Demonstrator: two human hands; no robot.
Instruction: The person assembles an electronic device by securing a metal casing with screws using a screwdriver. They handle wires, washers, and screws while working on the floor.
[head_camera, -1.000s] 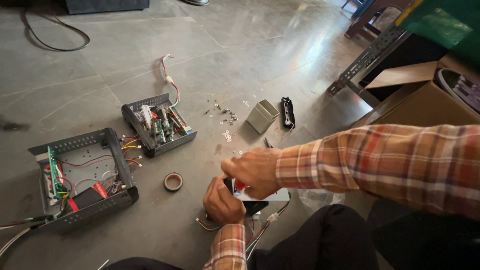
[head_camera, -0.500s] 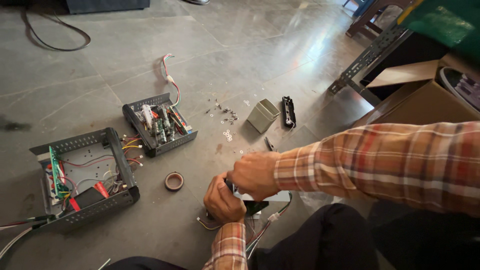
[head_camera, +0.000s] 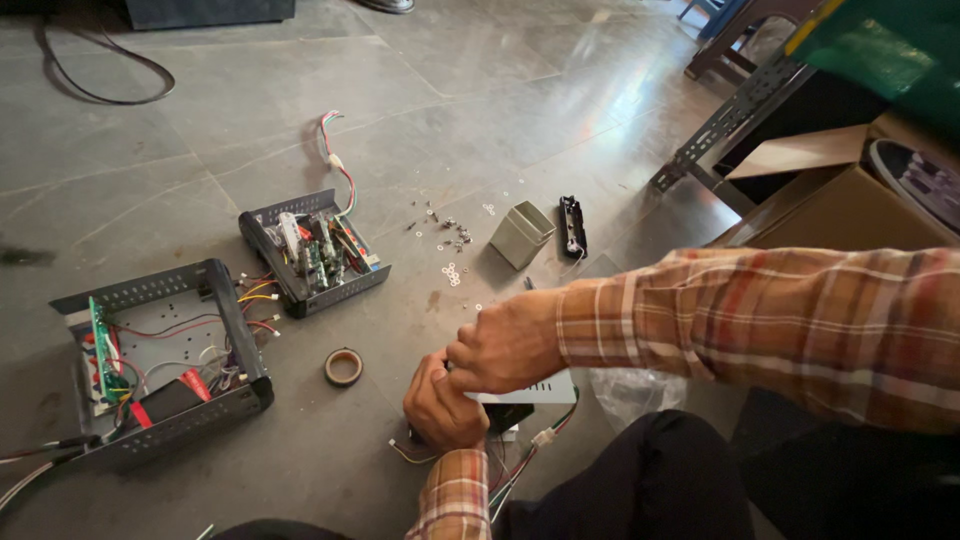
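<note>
Grey stone tiles are covering the floor (head_camera: 560, 90), and all the things are lying on it.

Low in the middle, both hands are working close together. The left hand (head_camera: 443, 408) is curling shut around the end of a small white box part (head_camera: 535, 388), with its fingers wrapped tight. The right hand (head_camera: 507, 345) is coming in from 3 o'clock in a plaid sleeve and is pressing down on top of the same part, fingers bent and closed on it. The two hands are touching each other. Thin coloured wires (head_camera: 530, 455) are hanging out under the part, toward 6 o'clock.

At 9 o'clock from the hands, a roll of tape (head_camera: 343, 366) is lying flat, near but apart. Farther at 9 o'clock, a big open metal case (head_camera: 160, 360) with red wires is sitting. At 11 o'clock, a smaller open case (head_camera: 312, 250) full of boards is sitting. At 12 o'clock, little screws and washers (head_camera: 450, 240) are lying spread out, with a small grey metal cover (head_camera: 522, 234) and a black strip (head_camera: 572, 226) just beside them.

Bare floor is lying open between the hands and the screws. At 2 o'clock, cardboard boxes (head_camera: 850, 200) are closing that side.
</note>
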